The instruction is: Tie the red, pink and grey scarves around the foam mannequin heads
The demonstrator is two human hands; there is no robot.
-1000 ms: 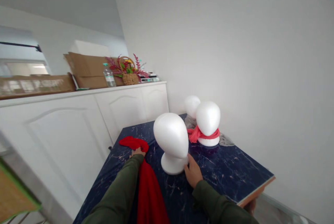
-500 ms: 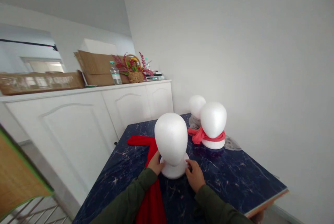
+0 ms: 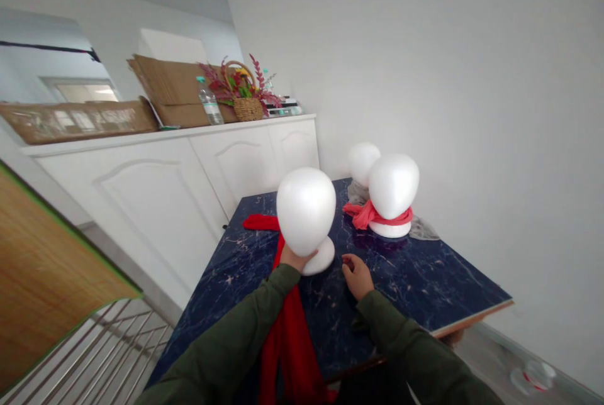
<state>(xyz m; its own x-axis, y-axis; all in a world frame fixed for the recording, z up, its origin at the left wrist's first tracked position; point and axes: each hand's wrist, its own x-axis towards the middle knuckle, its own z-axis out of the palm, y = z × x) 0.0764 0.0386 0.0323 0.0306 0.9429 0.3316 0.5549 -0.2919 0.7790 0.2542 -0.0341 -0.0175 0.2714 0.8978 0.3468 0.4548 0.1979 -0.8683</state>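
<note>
Gripping the foam head by its neck, the left hand is holding it tilted over the near middle of the marbled blue table, which is standing just right of the white cabinets. The fingers are wrapping round the neck and mostly hiding behind the foam as I am following on the remote feed. I am judging that a low, firm hold at the neck is serving best here, with the base staying off the red scarf that is trailing under the wrist and over the near edge. Just to the right, the right hand is resting on the tabletop apart from the base, fingers curling inward; whether they are pinching anything I cannot tell. Further right, a second foam head is wearing a coral scarf, with a third head standing behind it. Both are sitting near enough, I am judging, to be crowding any sideways swing.
</note>
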